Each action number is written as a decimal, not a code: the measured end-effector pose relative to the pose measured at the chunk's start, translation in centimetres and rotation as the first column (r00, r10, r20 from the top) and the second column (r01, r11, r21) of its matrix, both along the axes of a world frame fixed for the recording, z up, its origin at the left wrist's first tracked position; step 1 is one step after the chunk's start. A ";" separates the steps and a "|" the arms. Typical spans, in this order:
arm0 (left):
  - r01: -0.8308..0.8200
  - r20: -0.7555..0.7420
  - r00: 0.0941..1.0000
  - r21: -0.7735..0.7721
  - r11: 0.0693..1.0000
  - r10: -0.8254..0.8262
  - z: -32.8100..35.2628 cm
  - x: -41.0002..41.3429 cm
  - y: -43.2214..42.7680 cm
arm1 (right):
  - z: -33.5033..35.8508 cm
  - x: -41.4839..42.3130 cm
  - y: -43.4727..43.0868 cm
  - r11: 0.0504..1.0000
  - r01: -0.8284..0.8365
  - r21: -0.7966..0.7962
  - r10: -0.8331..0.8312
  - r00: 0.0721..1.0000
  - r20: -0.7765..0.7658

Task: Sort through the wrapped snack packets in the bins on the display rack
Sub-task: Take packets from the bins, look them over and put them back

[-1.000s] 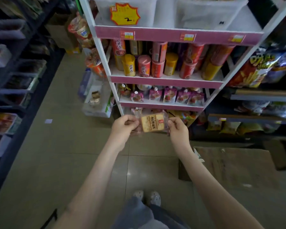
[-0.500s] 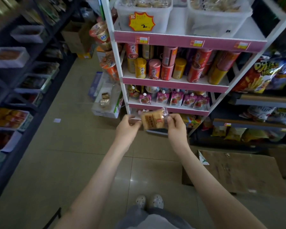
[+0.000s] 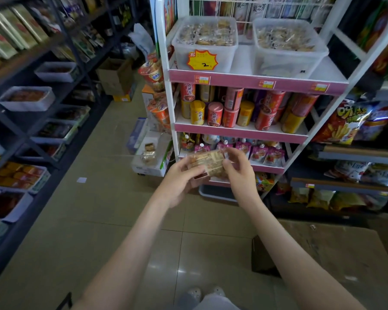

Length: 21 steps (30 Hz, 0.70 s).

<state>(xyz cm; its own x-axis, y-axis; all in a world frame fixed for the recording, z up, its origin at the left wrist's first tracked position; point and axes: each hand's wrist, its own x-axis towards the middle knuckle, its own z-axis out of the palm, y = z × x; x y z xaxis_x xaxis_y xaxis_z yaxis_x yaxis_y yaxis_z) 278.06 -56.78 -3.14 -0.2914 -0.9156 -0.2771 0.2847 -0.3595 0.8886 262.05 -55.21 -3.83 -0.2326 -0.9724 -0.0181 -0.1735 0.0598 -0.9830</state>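
A clear-wrapped tan snack packet [image 3: 207, 163] is held between both hands in front of the white and pink display rack [image 3: 258, 81]. My left hand [image 3: 179, 182] grips its left end with curled fingers. My right hand [image 3: 239, 173] pinches its right end. On the rack's top shelf stand two clear bins full of wrapped packets: the left bin [image 3: 205, 44] with a yellow price tag, and the right bin [image 3: 289, 45].
Lower rack shelves carry cans [image 3: 215, 114] and drink pouches [image 3: 259, 152]. Dark shelving with trays [image 3: 27, 98] lines the left of the aisle. A cardboard sheet [image 3: 336, 249] lies on the tiled floor at right. Boxes and cup noodles [image 3: 154, 73] stand beside the rack.
The view has tilted up, bringing the two top bins into sight. Both hands have closed in on the packet, which now lies tilted between them.
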 end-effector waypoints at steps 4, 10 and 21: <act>0.071 -0.102 0.992 0.023 0.997 -0.068 0.2 1.4 -0.3 | 1.1 -1.2 -0.5 0.978 -0.123 0.167 0.096 0.982 0.162; 0.139 -0.088 0.987 0.046 0.989 -0.135 0.6 1.4 -1.0 | 2.4 -2.5 -0.7 0.976 -0.158 0.147 0.128 0.972 0.195; 0.107 0.033 0.994 -0.066 0.992 -0.105 2.6 -2.9 -4.2 | 3.0 -6.2 -3.6 0.991 -0.073 0.115 0.062 0.994 0.095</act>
